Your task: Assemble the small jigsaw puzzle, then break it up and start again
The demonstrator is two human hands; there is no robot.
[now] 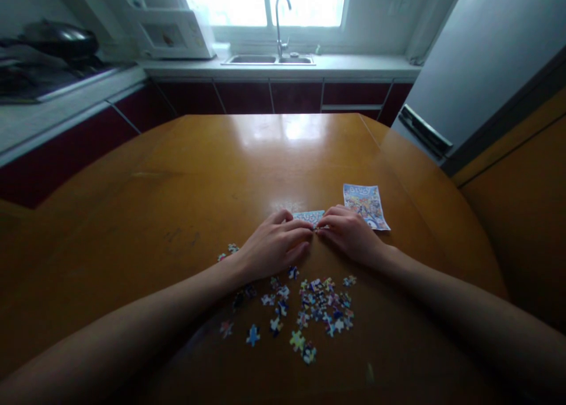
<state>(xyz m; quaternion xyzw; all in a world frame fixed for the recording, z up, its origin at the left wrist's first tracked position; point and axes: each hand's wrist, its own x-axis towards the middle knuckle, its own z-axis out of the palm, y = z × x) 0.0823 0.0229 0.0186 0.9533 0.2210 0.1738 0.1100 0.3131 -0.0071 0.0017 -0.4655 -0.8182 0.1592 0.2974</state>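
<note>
My left hand [274,243] and my right hand [349,231] meet fingertip to fingertip on the wooden table [186,181]. Both pinch at the near edge of a small joined strip of jigsaw pieces [309,217] that lies flat between them. The fingers of each hand are curled and pressed together. Several loose puzzle pieces [318,308] are scattered just in front of my wrists, toward me. A printed picture card [365,204] lies right of my right hand, partly touching it.
Beyond the table runs a kitchen counter with a sink and tap [278,51] under a bright window. A microwave [170,36] and a pan on a stove [62,42] stand at the left. A fridge [477,69] stands at the right.
</note>
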